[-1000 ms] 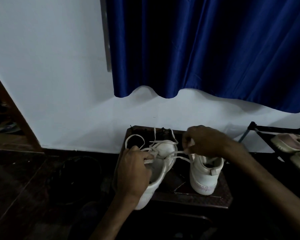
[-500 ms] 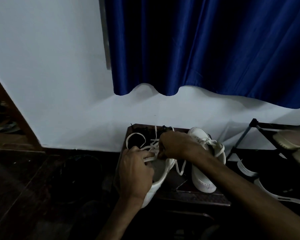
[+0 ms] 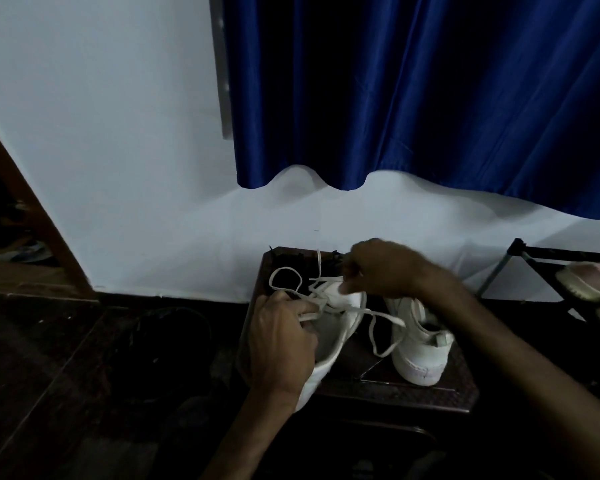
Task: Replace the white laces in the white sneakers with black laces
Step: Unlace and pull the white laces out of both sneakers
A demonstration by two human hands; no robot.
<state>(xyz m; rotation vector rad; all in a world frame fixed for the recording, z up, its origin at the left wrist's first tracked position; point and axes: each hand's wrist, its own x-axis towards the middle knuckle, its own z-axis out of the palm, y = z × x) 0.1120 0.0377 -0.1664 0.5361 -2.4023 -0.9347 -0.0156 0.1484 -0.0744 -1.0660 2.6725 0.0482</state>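
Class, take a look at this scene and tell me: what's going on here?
A person is unlacing a white sneaker on a small dark table. The left hand grips the sneaker while the right hand pinches its white lace, which hangs loose in loops. A second white sneaker stands beside it, to the right.

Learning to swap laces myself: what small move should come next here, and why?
Probably draw the lace out of the next eyelet with the right hand. It hangs loose yet still crosses the sneaker, which the left hand grips steady; the right fingers, blurred, are at the lacing.
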